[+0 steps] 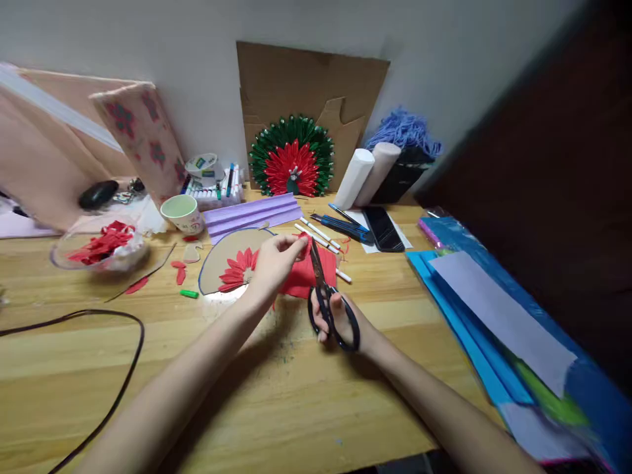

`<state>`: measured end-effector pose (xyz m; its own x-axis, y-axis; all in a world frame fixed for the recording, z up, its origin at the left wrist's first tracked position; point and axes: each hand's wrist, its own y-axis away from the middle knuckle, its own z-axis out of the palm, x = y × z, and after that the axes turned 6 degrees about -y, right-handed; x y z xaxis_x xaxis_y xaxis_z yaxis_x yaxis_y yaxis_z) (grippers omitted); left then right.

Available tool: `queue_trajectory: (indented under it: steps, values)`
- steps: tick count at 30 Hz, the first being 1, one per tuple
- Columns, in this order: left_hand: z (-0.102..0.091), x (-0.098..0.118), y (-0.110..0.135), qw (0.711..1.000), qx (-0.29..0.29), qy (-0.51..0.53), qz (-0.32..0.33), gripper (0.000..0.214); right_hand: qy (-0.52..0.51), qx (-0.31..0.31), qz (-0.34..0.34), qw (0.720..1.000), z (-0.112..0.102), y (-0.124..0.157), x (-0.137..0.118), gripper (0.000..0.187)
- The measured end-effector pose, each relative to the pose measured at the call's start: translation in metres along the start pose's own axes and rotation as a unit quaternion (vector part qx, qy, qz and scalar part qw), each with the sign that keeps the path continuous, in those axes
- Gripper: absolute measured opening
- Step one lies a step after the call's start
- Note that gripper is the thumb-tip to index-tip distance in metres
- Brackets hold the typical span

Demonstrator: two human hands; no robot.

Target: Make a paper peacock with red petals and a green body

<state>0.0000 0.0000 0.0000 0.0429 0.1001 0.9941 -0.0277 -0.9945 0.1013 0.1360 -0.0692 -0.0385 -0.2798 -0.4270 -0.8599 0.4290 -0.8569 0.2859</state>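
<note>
Between the fingertips of my left hand (276,260) is a small piece of red crepe paper (307,245). My right hand (340,316) grips black-handled scissors (318,266), its fingers through the loops. The blades point up and away, close beside the pinched red piece; whether they touch it I cannot tell. Under the hands lies a larger sheet of red crepe paper (299,280). Left of it is a half-round cardboard piece (212,266) with a blue outline, bearing a fan of red paper petals (238,268). My left wrist hides part of this cardboard.
A paper cup (182,214) and a plastic bowl (64,253) of red scraps stand left. White markers (318,230), a utility knife (343,227) and a phone (384,229) lie behind my hands. A finished-looking red-green peacock (292,161) leans at the back. Coloured paper (494,316) covers the right side.
</note>
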Motion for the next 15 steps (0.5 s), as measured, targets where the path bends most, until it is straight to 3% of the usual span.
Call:
queue_trajectory:
  steps: [15]
  values:
    - [-0.0028,0.0028,-0.0012,0.998,-0.047,0.011,-0.041,0.027,0.148,0.066,-0.021,0.987,-0.0002,0.0009,-0.0023,0.073]
